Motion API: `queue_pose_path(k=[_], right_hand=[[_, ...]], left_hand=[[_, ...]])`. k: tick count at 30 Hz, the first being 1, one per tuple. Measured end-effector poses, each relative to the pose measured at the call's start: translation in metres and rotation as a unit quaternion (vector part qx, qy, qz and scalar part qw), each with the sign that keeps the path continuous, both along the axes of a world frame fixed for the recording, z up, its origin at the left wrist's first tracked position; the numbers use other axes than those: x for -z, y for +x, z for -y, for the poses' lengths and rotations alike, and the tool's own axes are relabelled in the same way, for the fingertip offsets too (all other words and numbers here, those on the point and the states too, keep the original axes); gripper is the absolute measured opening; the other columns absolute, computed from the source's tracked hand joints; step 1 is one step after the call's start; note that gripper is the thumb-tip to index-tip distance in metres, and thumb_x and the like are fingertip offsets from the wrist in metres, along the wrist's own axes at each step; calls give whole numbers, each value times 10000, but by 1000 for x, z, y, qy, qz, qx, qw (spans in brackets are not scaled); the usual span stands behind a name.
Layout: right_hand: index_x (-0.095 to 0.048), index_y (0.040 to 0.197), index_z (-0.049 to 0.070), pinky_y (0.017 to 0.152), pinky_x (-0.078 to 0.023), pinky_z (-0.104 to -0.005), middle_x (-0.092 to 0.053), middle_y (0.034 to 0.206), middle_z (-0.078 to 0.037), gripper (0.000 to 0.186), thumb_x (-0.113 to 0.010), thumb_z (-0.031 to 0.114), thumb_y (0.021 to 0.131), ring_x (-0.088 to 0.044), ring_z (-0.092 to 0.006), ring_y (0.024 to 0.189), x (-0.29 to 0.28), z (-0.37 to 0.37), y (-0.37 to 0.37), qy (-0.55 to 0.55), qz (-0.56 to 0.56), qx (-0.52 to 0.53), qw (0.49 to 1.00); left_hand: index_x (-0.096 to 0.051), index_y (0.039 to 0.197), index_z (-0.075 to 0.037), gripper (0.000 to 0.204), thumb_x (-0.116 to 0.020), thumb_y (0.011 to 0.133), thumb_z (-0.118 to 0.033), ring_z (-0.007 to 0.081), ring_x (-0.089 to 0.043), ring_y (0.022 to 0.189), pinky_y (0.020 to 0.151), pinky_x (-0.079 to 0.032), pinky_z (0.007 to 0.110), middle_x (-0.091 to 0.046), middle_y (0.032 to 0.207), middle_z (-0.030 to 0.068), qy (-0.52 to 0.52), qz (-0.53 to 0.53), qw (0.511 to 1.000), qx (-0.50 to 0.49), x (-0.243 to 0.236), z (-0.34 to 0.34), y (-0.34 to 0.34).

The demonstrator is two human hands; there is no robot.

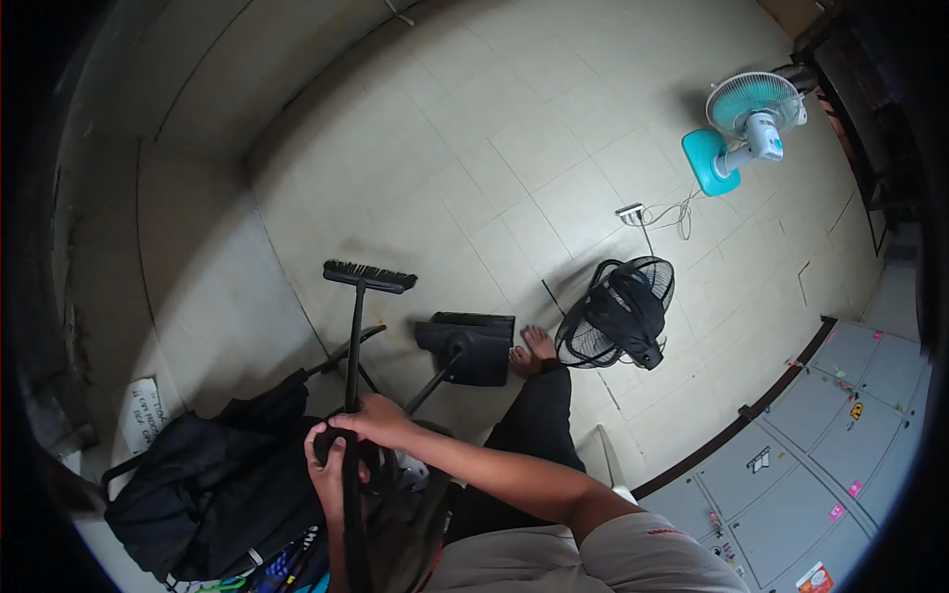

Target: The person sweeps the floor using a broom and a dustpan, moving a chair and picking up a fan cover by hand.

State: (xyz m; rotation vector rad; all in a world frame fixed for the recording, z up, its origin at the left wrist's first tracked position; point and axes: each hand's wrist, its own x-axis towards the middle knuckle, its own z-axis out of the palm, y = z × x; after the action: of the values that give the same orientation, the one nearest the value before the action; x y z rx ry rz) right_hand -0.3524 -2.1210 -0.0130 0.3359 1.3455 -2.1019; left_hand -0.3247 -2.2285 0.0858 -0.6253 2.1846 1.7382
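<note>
My right hand (381, 420) reaches across and closes on the black handle of a broom (356, 336), whose bristled head (369, 276) is raised at the far end. My left hand (328, 457) grips the same handle just below the right, around a dark part that is hard to make out. A black long-handled dustpan (482, 351) stands beside my bare foot (534, 346), its pole running back under my right arm. Dark fabric, perhaps a jacket or bag (198, 474), lies heaped at the lower left, close to my left hand.
A black fan (618, 311) lies on the tiled floor (494, 178) right of the dustpan. Farther right are a teal-and-white fan (761, 133) and a power strip (629, 212) with cords. Grey lockers (850, 425) line the lower right, and a wall (198, 59) runs along the left.
</note>
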Motion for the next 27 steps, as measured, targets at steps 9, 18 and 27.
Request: queue_pose_path(k=[9,18,27], right_hand=[[-475,1247,-81,507,-499,-292,-609,761,-70,461,-645,152,887,-593,-153,585,69,-140,0,-191,96,208,955],[-501,1364,29,921,-490,-473,-642,1113,-284,445,-476,239,972,-627,-429,1049,212,-304,116,513,109,247,815],[-596,944,-58,724,-542,-469,-635,961,-256,191,-520,104,876,-666,-391,871,312,-364,-27,666,104,-26,738]], left_hand=[[-443,1304,-28,388,-493,920,-23,56,-376,384,347,-304,191,-688,978,241,-36,-99,994,16,-22,-20,-86],[-340,1444,-8,549,-490,918,-47,29,-347,371,319,-282,169,-668,949,181,-6,-82,988,129,3,-116,-199],[-293,1469,31,577,-514,942,-51,20,-327,347,289,-260,159,-612,872,156,54,-96,974,200,18,-149,-290]])
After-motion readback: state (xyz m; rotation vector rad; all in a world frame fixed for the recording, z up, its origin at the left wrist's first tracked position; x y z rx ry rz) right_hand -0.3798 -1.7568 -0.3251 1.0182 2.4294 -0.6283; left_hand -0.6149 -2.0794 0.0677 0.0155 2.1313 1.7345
